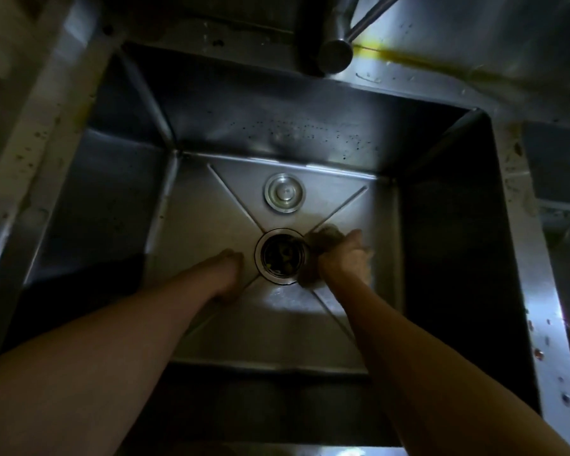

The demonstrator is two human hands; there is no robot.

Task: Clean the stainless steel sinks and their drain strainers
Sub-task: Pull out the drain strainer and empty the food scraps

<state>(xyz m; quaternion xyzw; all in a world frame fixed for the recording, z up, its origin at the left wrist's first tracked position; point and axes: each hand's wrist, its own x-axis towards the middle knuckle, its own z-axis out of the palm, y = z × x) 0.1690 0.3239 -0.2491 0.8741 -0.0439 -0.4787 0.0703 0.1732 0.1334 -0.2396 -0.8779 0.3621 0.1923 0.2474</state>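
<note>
I look down into a deep stainless steel sink. Its round drain sits in the middle of the floor, with dark bits of debris inside. A round metal drain cover lies on the sink floor just behind the drain. My left hand rests on the floor left of the drain, fingers pointing down. My right hand grips a dark scrubbing pad against the drain's right rim; the pad is blurred.
A faucet spout hangs over the back rim. A second sink lies to the right beyond a speckled divider. A yellowish streak runs along the back ledge. Water drops dot the back wall.
</note>
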